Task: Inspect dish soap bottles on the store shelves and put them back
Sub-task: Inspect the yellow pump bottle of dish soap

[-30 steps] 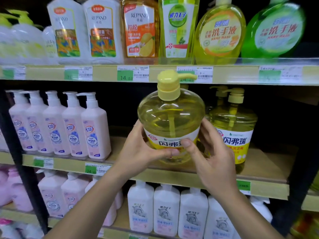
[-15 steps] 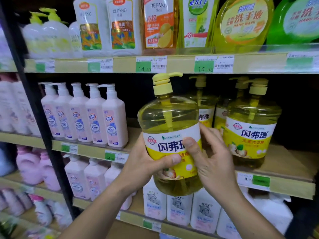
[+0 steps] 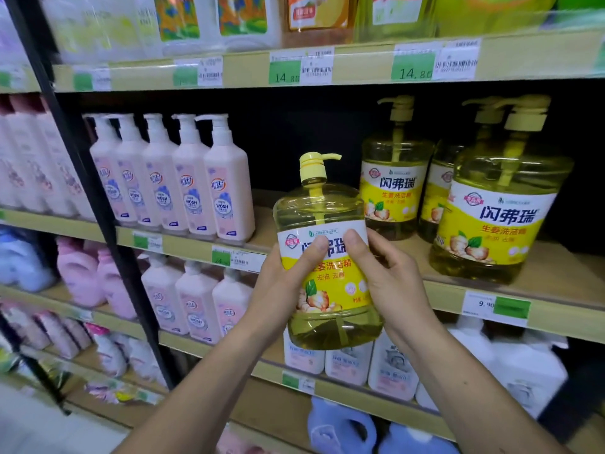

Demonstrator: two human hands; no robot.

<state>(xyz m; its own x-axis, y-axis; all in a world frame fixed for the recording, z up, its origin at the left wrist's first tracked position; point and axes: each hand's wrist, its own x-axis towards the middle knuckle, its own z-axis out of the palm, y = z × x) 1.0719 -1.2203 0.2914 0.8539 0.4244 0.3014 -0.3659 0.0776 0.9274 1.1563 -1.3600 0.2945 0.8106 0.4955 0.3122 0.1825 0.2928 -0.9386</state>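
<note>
I hold a clear yellow dish soap bottle (image 3: pixel 322 280) with a yellow pump top and a white and yellow label in front of the middle shelf (image 3: pixel 556 283), its label facing me. My left hand (image 3: pixel 284 286) grips its left side with the thumb across the label. My right hand (image 3: pixel 389 283) grips its right side, thumb on the label too. The bottle is off the shelf and tilts slightly left. Three matching bottles (image 3: pixel 494 221) stand on the shelf behind and to the right.
A row of pink pump bottles (image 3: pixel 183 188) stands on the same shelf to the left. White bottles (image 3: pixel 370 362) fill the shelf below, blue jugs (image 3: pixel 340 427) lower still. The upper shelf (image 3: pixel 360 65) carries more bottles and price tags. A black upright post (image 3: pixel 88 191) stands at left.
The held bottle has come away from the shelf toward me and sits lower in view. Both hands keep their grip; the camera has moved closer and looks further down.
</note>
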